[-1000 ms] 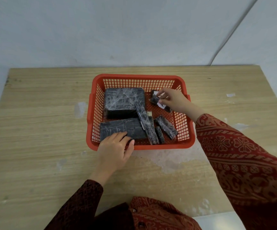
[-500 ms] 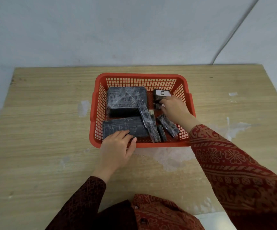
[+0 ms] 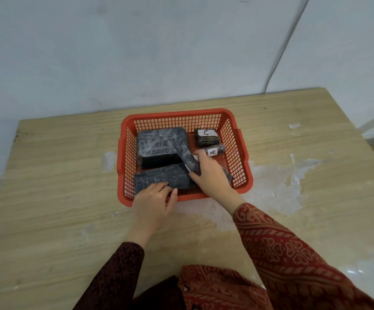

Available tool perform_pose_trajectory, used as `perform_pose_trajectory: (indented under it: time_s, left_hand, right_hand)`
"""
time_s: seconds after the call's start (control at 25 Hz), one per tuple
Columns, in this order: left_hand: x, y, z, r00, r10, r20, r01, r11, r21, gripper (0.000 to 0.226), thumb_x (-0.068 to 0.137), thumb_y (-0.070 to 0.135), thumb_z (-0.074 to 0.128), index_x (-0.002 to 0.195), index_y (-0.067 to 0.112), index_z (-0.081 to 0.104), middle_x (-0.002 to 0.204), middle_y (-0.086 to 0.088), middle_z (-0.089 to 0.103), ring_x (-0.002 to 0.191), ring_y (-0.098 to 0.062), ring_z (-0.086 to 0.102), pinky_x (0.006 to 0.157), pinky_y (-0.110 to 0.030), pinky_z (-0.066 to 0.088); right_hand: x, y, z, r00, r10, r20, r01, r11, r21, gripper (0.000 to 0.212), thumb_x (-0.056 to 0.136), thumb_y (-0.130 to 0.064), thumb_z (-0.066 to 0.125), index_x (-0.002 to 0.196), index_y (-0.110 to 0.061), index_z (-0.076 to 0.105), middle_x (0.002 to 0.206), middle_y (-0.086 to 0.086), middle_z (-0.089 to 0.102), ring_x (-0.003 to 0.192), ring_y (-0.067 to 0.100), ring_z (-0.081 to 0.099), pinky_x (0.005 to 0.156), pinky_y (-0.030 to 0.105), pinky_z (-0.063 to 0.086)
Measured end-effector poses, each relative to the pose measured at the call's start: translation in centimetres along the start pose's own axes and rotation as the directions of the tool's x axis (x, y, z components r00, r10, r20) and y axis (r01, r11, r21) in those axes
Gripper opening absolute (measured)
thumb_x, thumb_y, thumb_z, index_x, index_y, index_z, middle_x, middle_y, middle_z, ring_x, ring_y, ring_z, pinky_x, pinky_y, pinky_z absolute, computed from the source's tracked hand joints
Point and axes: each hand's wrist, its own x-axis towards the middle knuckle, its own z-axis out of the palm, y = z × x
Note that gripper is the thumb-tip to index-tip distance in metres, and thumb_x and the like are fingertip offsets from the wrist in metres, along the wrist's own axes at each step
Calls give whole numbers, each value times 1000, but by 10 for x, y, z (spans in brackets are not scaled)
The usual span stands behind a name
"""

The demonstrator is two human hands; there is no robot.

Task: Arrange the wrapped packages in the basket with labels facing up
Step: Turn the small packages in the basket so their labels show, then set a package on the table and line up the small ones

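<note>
- A red plastic mesh basket (image 3: 237, 144) sits on a worn wooden table (image 3: 54, 175) set against a pale wall, holding several packages wrapped in dark film.
- The person's left hand (image 3: 153, 201) lies over the basket's near rim, fingers flat on top of the long flat package (image 3: 161, 179) that runs along the front of the basket; the hand presses on it rather than closing around it.
- The right hand (image 3: 210, 173) reaches into the middle of the basket, thumb and fingers gripping the near end of a narrow strip-shaped package (image 3: 185, 154) that slants across the two larger ones.
- A large block-shaped package (image 3: 159, 145) fills the basket's back-left area, its shiny wrap up and no label visible on it.
- In the back-right corner a small square package (image 3: 206, 138) lies with a white label reading "C" facing up.
- Just in front of it a slim package (image 3: 215, 151) shows a white label reading "A" facing up, its left end hidden behind the right hand's fingers.
- Another dark wrapped piece shows at the right edge of the right hand; its shape cannot be made out.
- Both sleeves are red-brown patterned fabric; the right sleeve (image 3: 293, 253) crosses the table's lower right.
</note>
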Motion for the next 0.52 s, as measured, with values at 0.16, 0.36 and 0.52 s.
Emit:
perform_pose_trajectory:
  time_s: [0.16,0.36,0.52]
  left_hand:
    - [-1,2,-1,1000,10,-10,-11,1000,-21,46,92,39,40,86,14,78,96,-1,76,84,-16,71,59,-27,52]
    - [-2,1,-1,1000,20,-8,-20,1000,15,48,93,40,37,89,13,76,96,-1,76,86,-16,71,57,-25,51]
    - [-2,1,0,1000,15,-21,-14,1000,14,49,94,40,36,87,14,77,97,0,76,86,-15,71,55,-24,49]
  right_hand:
    - [-24,9,-41,932,51,-359,58,957,285,42,84,-15,67,119,-11,45,108,8,64,92,19,62,74,26,51]
    - [-72,82,-54,731,410,-546,-212,897,389,34,81,4,59,114,2,49,109,16,52,97,30,52,68,14,32]
    - [-105,123,-17,750,589,-302,-490,801,345,42,82,5,56,122,4,45,116,28,48,105,41,47,84,39,40]
